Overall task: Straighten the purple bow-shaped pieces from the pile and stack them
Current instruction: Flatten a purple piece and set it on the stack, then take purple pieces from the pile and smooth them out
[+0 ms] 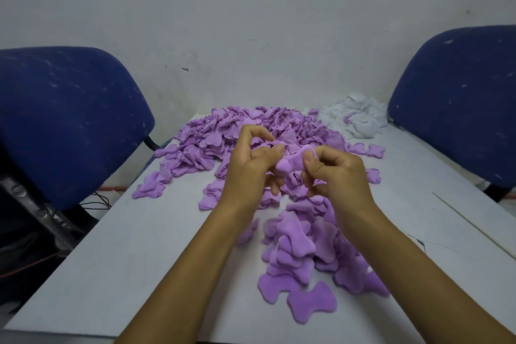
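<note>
One purple bow-shaped piece is held up above the table between both hands. My left hand pinches its left end with thumb and fingers, and my right hand pinches its right end. Behind the hands, a big loose pile of crumpled purple pieces covers the far part of the white table. Closer to me, under my right forearm, lies a spread-out stack of flattened purple pieces, partly hidden by the arm.
A heap of white fabric scraps sits at the table's far right corner. Blue chairs stand on both sides, one on the left and one on the right. A few stray purple pieces lie right of the pile. A wall closes the back.
</note>
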Tool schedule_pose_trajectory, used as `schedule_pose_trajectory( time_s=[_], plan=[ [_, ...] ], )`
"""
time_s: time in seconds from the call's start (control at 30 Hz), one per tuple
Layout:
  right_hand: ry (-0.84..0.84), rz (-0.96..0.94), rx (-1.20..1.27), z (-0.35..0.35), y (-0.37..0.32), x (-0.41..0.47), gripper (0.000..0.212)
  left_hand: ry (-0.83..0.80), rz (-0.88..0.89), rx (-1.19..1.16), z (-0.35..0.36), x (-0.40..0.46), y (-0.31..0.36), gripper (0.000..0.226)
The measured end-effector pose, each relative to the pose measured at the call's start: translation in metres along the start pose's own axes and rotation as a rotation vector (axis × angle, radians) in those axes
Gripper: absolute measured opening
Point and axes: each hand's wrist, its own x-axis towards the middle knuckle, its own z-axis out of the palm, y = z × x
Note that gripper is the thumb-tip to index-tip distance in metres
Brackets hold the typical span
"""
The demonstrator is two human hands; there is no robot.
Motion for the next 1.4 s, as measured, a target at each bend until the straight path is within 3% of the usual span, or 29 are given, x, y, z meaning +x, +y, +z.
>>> schedule_pose_trajectory(
  time_s=[0.07,0.2,0.27,0.4,0.47,0.7,0.8,0.87,1.03,1.13,1.23,1.33,1.4],
  plan=[
    [0.024,0.017,0.005,-0.001,0.001,0.003,0.028,-0.102,-0.011,0.051,0.0,0.0,0.0,0.007],
    [0.059,0.032,0.003,-0.001,0.004,0.007,0.024,-0.301,-0.185,-0.046,0.004,0.001,0.003,0.023],
    [0.077,0.022,0.001,0.002,0.006,0.008,0.024,-0.252,-0.174,-0.058,0.002,0.002,0.003,0.021],
    [0.042,-0.024,-0.054,0.007,0.008,0.006,0.02,0.002,-0.132,-0.085,-0.001,0.003,-0.004,0.031],
    [0.055,-0.041,-0.081,0.008,0.011,0.005,0.017,0.068,-0.159,-0.068,-0.006,0.006,-0.005,0.023],
    [-0.035,0.001,-0.057,0.007,0.015,0.005,0.013,-0.044,-0.205,-0.102,-0.008,0.004,-0.008,0.004],
    [-0.069,-0.013,-0.08,0.003,0.016,0.007,0.015,0.004,-0.111,0.01,-0.007,0.003,-0.008,0.004],
    [-0.041,-0.079,-0.117,0.001,0.015,0.008,0.004,0.021,-0.059,0.082,-0.008,0.002,-0.006,0.008],
    [0.064,-0.195,-0.22,-0.001,0.014,0.012,0.016,0.249,0.006,0.059,-0.005,0.004,-0.004,0.02],
    [0.156,-0.208,-0.267,0.0,0.013,0.015,0.022,0.28,0.033,0.057,0.003,0.004,-0.005,0.021],
    [0.147,-0.175,-0.224,-0.007,0.009,0.017,0.023,0.177,0.066,0.075,0.004,0.003,-0.001,0.016],
    [-0.047,-0.07,0.006,-0.023,0.003,0.021,0.025,-0.166,0.017,0.163,-0.011,0.003,0.004,0.009],
    [-0.001,-0.02,0.037,-0.034,0.006,0.027,0.032,-0.324,-0.07,0.224,-0.019,0.001,0.005,0.015]
  ],
)
